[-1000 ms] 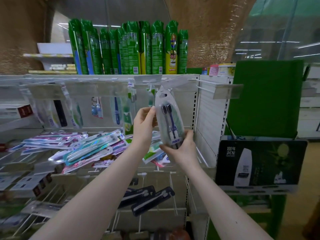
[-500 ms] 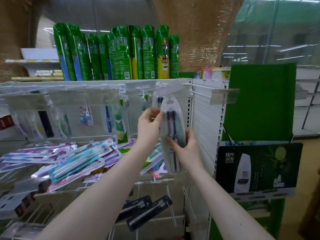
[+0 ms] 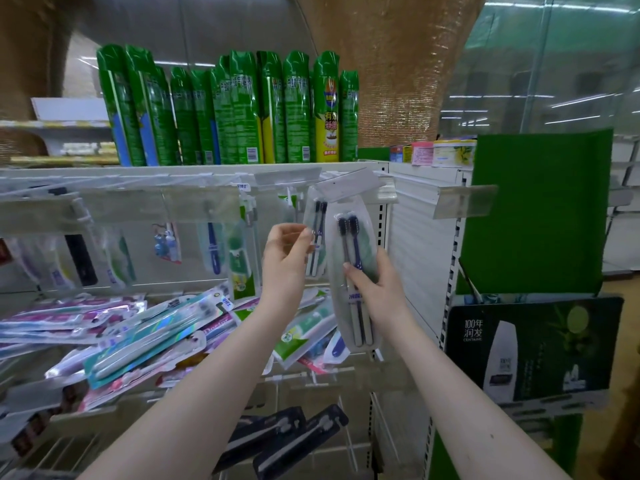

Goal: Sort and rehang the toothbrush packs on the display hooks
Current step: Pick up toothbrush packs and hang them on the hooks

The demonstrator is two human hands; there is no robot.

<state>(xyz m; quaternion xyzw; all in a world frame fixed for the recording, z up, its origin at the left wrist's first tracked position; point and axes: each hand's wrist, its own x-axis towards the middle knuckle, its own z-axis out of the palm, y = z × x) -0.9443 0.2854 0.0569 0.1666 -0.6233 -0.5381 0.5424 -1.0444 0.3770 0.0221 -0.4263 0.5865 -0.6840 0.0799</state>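
My right hand (image 3: 372, 289) grips a clear pack with two dark-bristled toothbrushes (image 3: 351, 233), held upright with its top tucked under the clear price tag (image 3: 348, 183) of a display hook. A matching pack (image 3: 317, 237) hangs on the hook just behind and left of it. My left hand (image 3: 285, 252) is beside that hanging pack, fingertips curled at its edge; whether it grips the pack I cannot tell. Several more packs (image 3: 239, 258) hang on hooks to the left. A loose pile of toothbrush packs (image 3: 138, 337) lies on the wire shelf below.
Green spray cans (image 3: 228, 109) line the top shelf. Two black toothbrush packs (image 3: 284, 441) lie on a lower wire shelf. A green panel (image 3: 536, 209) and a dark product poster (image 3: 530, 348) stand to the right, beside the white upright (image 3: 419, 258).
The pack in my right hand has risen to the hook's tag. My left hand has come off it and moved left to the hanging pack behind.
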